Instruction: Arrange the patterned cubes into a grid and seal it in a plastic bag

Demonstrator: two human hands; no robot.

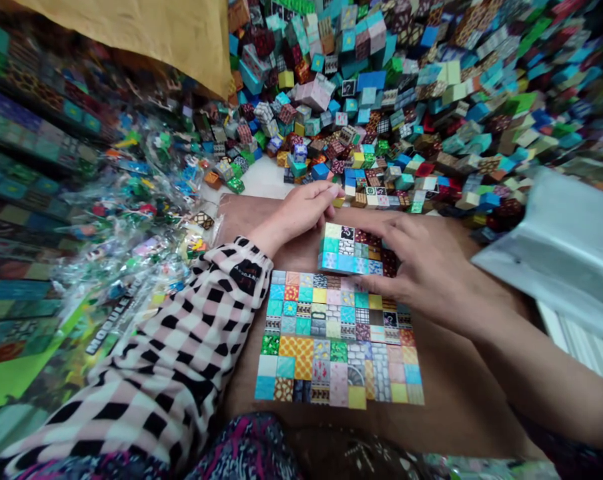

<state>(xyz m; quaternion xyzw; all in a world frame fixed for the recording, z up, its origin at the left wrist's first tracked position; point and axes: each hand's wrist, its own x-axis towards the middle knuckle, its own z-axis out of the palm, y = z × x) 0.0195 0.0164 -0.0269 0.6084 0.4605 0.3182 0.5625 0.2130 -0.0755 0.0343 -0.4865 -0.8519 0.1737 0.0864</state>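
Note:
My right hand (416,267) is closed on a small block of joined patterned cubes (347,250), thumb along its near side and fingers over its far right part. That block stands just beyond a flat grid of patterned cubes (331,340) laid on a brown board (451,380). My left hand (311,207) is at the far edge of the board, near the loose cubes, with its thumb and index finger together at a small yellowish cube (339,200). The left hand's other fingers are curled and partly hidden.
Loose patterned cubes (371,93) are heaped beyond the board. Plastic bags of small colourful parts (146,200) lie at left, beside stacked cube rows (21,233). A yellow-brown sheet (156,33) hangs at the upper left. A grey plastic bag (561,240) lies at right.

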